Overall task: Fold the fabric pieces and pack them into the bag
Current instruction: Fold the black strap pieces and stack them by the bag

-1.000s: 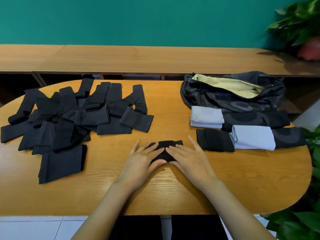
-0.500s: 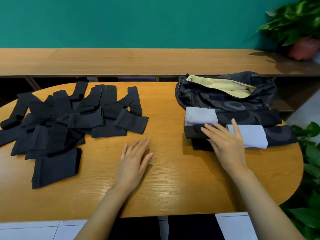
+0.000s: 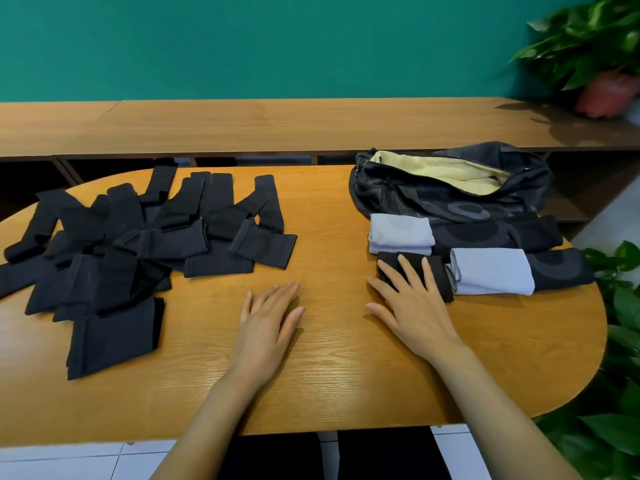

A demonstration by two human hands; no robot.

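Black fabric pieces lie in a loose, overlapping heap on the left half of the tabletop, none of them folded. The left hand rests flat on bare wood near the middle, its fingers straight and slightly spread, holding nothing.

The right hand is flat too. Its fingers lie straight across a folded black piece without gripping it. That piece sits between two folded grey pieces, one behind it and one just beside it on the right. All three lie in front of the open bag, and none is inside it yet.

The next piece will probably come from the heap, which favours the left hand. The nearest loose piece lies just beyond the left fingertips, away from the person and a little to the left. Its long axis runs roughly side to side across the person. The right hand would have to cross the whole middle of the tabletop to reach it.
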